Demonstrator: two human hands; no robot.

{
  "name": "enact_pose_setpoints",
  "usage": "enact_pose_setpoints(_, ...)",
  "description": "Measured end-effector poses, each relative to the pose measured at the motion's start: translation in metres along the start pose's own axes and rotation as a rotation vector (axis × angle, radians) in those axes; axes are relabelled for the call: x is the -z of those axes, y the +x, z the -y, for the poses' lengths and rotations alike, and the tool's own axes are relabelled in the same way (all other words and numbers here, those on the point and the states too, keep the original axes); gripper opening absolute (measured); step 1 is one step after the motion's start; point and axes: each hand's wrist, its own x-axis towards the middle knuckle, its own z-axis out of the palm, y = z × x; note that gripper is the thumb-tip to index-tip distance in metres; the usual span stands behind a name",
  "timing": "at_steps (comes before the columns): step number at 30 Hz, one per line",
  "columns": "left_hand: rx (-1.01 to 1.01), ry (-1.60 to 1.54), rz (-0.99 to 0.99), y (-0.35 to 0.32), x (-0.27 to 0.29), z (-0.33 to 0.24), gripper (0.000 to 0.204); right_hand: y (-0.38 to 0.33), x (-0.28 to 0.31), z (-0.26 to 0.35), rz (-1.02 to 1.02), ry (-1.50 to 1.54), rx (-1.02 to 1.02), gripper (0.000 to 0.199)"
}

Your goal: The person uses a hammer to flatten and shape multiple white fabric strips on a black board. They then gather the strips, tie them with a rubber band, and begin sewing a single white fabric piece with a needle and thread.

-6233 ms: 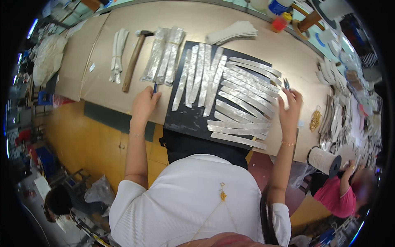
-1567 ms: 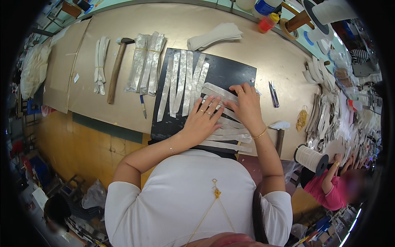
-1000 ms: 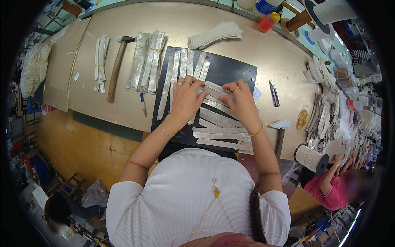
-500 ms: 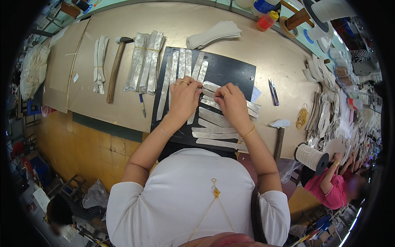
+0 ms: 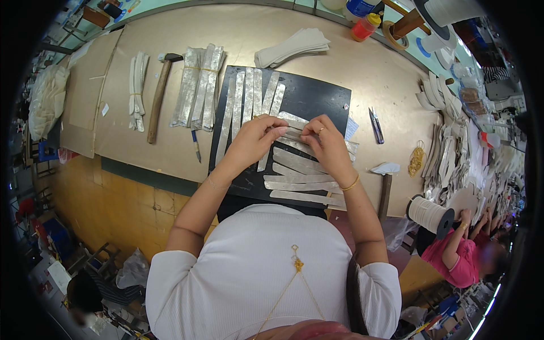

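Observation:
Between my hands is a narrow silvery-grey strip (image 5: 292,131), pinched at its left side by my left hand (image 5: 256,141) and at its right by my right hand (image 5: 330,148). Fingers of both hands are closed, and partly hide the strip. Beneath them lies a black board (image 5: 317,93). Several similar strips (image 5: 238,93) fan out upright beyond my left hand. More strips (image 5: 297,182) lie crosswise below my right hand, some reaching past the board's right edge.
Left of the board lie a bundle of silvery strips (image 5: 195,85), a hammer (image 5: 160,96), a smaller bundle (image 5: 136,93) and a pen-like tool (image 5: 196,146). Rightward are scissors-like snips (image 5: 376,126), another hammer (image 5: 385,192) and a thread spool (image 5: 429,217). A person in pink (image 5: 456,255) works at right.
My left hand has shifted slightly right and lower, its fingers now stretched toward the right hand along the strip. My right hand has turned a little and moved slightly right.

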Motion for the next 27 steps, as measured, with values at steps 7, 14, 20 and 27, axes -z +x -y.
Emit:
enact_pose_setpoints(7, 0.282, -0.371, 0.176, 0.016, -0.002, 0.013, 0.024, 0.001, 0.002, 0.001, 0.004, 0.074, -0.018, 0.013)
enact_pose_setpoints(14, 0.271, -0.527, 0.128, 0.018, -0.008, 0.007, 0.022, 0.004, -0.006, -0.007, 0.034, 0.123, 0.041, 0.022)
enact_pose_setpoints(20, 0.204, -0.608, 0.039, 0.019, -0.017, 0.016, 0.018, 0.009, -0.001, 0.007, -0.01, 0.151, -0.039, 0.02)
enact_pose_setpoints(27, 0.241, -0.767, 0.064, 0.028, -0.018, 0.026, 0.013, 0.005, -0.004, -0.001, -0.009, 0.174, -0.072, 0.018)
